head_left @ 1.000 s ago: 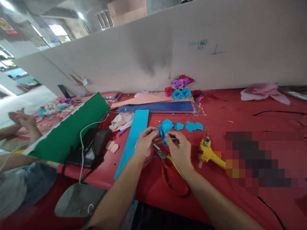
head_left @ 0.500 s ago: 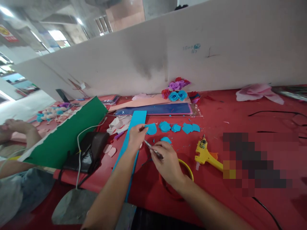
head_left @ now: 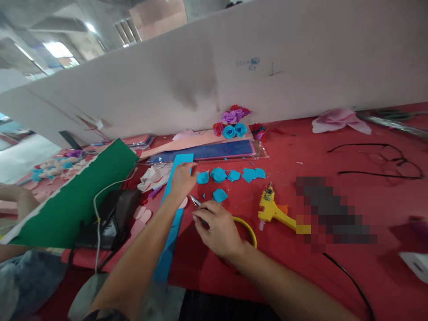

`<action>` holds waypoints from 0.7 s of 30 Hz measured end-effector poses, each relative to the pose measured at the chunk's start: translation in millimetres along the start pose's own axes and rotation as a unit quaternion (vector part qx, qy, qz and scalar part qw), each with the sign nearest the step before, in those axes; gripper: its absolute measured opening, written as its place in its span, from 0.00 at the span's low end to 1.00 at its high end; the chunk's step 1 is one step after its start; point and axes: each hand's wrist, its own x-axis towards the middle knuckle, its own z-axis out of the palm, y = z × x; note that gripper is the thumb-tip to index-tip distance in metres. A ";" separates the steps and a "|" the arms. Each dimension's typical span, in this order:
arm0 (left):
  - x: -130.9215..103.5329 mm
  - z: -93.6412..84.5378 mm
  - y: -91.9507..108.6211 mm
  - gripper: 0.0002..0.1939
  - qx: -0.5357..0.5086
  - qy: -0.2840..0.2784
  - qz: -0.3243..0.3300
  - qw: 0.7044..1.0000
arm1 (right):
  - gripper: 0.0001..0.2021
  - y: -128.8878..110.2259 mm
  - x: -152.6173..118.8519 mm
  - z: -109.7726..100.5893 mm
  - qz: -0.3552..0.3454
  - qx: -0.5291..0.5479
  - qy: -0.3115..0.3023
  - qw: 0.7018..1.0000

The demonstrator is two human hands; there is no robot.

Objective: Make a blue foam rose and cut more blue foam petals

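Red table (head_left: 294,145): our left hand (head_left: 182,182), grip unclear, has a petal (head_left: 203,178) at three o'clock; our right hand (head_left: 219,227) covers scissors (head_left: 195,201), hold hidden; we should mind their tip.

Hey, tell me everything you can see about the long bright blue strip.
The bright blue strip is long, narrow and flat, and looks like paper. It lies slantwise on the red table, its far end overlapping the dark blue packet, its other end near the table's front edge. The left hand hides part of it; whether they touch is unclear.
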 end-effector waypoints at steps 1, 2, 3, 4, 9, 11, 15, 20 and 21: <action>-4.1 -6.8 1.3 0.15 -0.013 0.006 0.010 1.000 | 0.09 -1.0 -0.2 -0.4 -0.013 -0.007 -0.012 1.000; -9.9 -13.8 1.6 0.15 -0.031 0.021 0.014 0.999 | 0.09 -2.1 -0.5 -1.1 -0.025 -0.016 -0.027 0.999; -17.6 -20.9 0.4 0.17 -0.054 0.040 0.011 0.998 | 0.10 -3.1 -1.0 -2.1 -0.035 -0.027 -0.044 0.998; -27.5 -27.9 -2.5 0.18 -0.076 0.065 0.004 0.995 | 0.11 -4.4 -1.9 -3.5 -0.046 -0.037 -0.061 0.996; -100.9 -56.4 -37.4 0.13 -0.201 0.167 -0.125 0.957 | 0.17 -14.9 -15.8 -15.3 -0.076 -0.097 -0.126 0.984; -129.6 -61.5 -52.2 0.10 -0.223 0.152 -0.181 0.946 | 0.19 -17.9 -24.7 -21.3 -0.057 -0.111 -0.128 0.984; -155.6 -58.4 -66.1 0.11 -0.171 0.057 -0.215 0.960 | 0.13 -18.5 -43.5 -29.7 -0.032 -0.143 -0.121 0.982; -130.6 -38.4 -52.4 0.11 -0.040 0.026 -0.172 0.984 | 0.10 -19.4 -63.0 -31.1 -0.019 -0.161 -0.111 0.981; -123.0 -33.6 -49.0 0.13 -0.013 0.026 -0.177 0.984 | 0.10 -19.6 -65.8 -30.9 -0.019 -0.158 -0.115 0.981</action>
